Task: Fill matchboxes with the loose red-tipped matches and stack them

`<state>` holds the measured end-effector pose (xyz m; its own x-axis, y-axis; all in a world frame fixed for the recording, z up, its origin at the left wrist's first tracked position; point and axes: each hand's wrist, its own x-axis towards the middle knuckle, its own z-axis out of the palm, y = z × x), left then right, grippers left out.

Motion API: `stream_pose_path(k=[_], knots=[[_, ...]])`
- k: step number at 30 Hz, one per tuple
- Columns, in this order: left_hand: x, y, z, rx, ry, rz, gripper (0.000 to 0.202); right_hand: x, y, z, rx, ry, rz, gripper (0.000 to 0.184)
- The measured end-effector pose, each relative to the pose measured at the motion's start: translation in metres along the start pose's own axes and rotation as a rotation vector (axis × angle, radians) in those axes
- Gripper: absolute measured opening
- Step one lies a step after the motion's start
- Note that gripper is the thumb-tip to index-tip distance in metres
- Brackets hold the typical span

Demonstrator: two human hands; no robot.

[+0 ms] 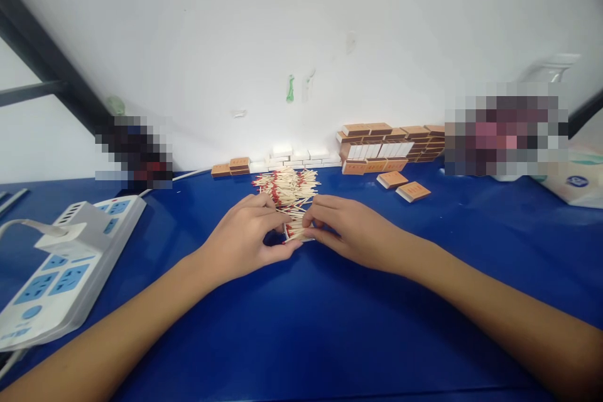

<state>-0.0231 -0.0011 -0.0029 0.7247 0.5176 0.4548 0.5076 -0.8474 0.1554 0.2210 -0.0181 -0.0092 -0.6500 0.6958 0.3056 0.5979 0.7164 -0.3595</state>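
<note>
Little tray of matches (pixel 296 233): It sits right between the two hands, low on the blue table (pixel 301 326). Its long side looks to run from 9 o'clock to 3 o'clock.
Left hand (pixel 245 235): The fingers are curled in, and the thumb and fingertips pinch the tray's 9 o'clock end.
Right hand (pixel 351 229): It lies flatter, with the fingertips closed on the 3 o'clock end.
Which hand is nearer: Both are on the tray, so neither one is nearer.
Pile of matches (pixel 287 188): A loose heap with red tips lies at 12 o'clock from the hands. It is just behind the fingers and touches the tray's far side or nearly does.
White trays (pixel 294 157): A row of them sits at 12 o'clock, past the pile and by the wall.
Brown boxes (pixel 391 147): They are stacked at 1 o'clock by the wall, well apart from the hands.
Loose boxes (pixel 404 185): Two lie flat at 2 o'clock.
Power strip (pixel 61 270): It is at 9 o'clock, far off to the side.
In the way: Nothing lies between the hands and the tray, and only the pile is close by.
</note>
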Motion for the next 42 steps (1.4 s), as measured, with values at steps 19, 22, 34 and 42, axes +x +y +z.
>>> stream_pose_path(k=[19,22,34,42], knots=[[0.001,0.0,0.001,-0.124,0.002,-0.036,0.019,0.0,0.0,0.0,0.201,0.041,0.034,0.014],[0.002,0.001,0.002,-0.113,-0.011,-0.018,0.02,0.0,-0.003,0.002,0.215,0.004,0.009,0.013],[0.003,0.001,0.0,-0.1,-0.014,-0.017,0.018,0.001,-0.005,-0.005,0.215,0.0,0.034,0.011],[0.002,0.004,0.002,-0.088,-0.04,0.0,0.015,0.0,-0.011,0.003,0.251,-0.031,0.027,0.01]])
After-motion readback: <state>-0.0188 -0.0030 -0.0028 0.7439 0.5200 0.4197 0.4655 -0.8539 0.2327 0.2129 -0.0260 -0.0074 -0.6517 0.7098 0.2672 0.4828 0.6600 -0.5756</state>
